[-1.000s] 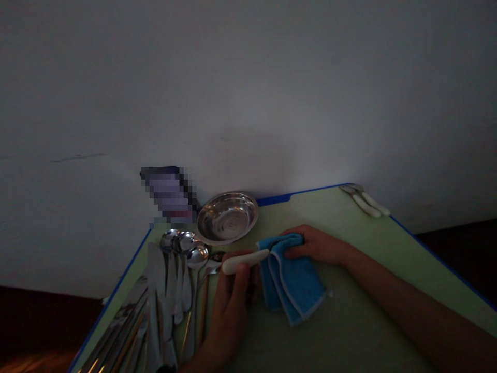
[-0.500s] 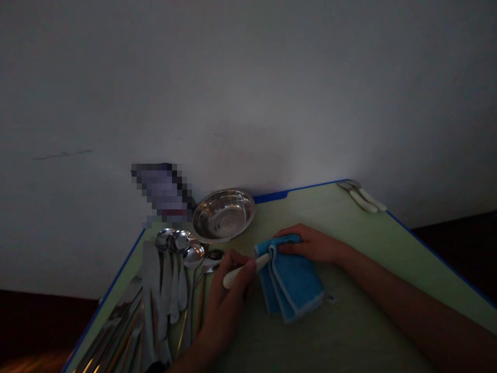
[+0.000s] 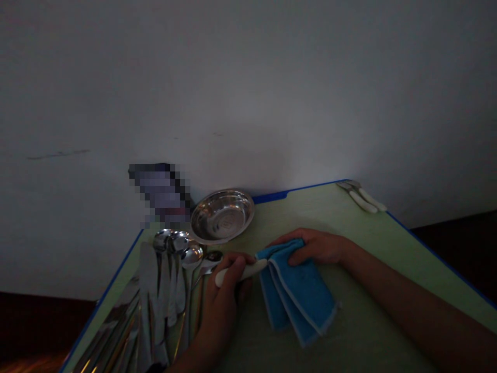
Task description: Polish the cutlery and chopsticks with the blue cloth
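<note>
My left hand point(image 3: 227, 290) is closed around the white handle point(image 3: 254, 269) of a piece of cutlery. The far end of that piece is hidden inside a folded blue cloth point(image 3: 301, 295), so I cannot tell its kind. Gripping the cloth from above and to the right, my right hand point(image 3: 316, 246) has its thumb on the near face. The cloth's lower corners hang loose over the table. Just left of my left hand lie several metal spoons point(image 3: 192, 256) with their bowls pointing away.
Several knives point(image 3: 147, 290) and other cutlery fill the table's left side. A round metal bowl point(image 3: 223, 217) stands at the back near the wall point(image 3: 248, 93). Two white-handled forks point(image 3: 361, 197) lie at the far right corner. A blurred-out upright object point(image 3: 159, 191) leans at the back left.
My right hand has shifted slightly right, and the cloth's loose ends swing lower and to the right. My left hand with the white handle has moved a little left.
</note>
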Action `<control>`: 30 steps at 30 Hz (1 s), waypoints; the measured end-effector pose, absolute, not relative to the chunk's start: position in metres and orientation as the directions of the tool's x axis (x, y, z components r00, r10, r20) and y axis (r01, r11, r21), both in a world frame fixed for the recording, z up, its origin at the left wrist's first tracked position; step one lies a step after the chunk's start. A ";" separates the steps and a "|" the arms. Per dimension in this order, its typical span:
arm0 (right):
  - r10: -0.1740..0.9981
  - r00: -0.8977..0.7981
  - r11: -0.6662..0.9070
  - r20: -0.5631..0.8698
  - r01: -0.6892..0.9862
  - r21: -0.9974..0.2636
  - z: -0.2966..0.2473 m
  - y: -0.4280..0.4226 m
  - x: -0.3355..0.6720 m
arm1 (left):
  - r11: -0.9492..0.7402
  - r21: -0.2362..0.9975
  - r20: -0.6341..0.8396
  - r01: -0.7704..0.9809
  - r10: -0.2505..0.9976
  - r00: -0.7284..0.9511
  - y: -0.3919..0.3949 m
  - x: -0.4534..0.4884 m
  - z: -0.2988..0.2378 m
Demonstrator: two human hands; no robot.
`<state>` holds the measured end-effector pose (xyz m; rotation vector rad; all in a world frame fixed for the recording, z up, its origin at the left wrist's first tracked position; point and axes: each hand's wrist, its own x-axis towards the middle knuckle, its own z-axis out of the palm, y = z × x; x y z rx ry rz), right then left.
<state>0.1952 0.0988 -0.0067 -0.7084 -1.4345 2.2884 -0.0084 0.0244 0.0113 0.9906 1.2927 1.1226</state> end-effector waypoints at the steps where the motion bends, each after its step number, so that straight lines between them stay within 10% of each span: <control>1: 0.545 -0.806 -0.406 -0.232 -0.011 -0.914 -0.006 0.099 0.195 | 0.197 0.978 -0.200 -0.070 0.979 -0.033 0.024 -0.007 0.012; 30: 0.634 -0.722 -0.315 -0.278 0.088 -0.945 -0.002 0.099 0.192 | 0.179 0.983 -0.183 0.040 0.972 0.147 0.021 -0.008 0.020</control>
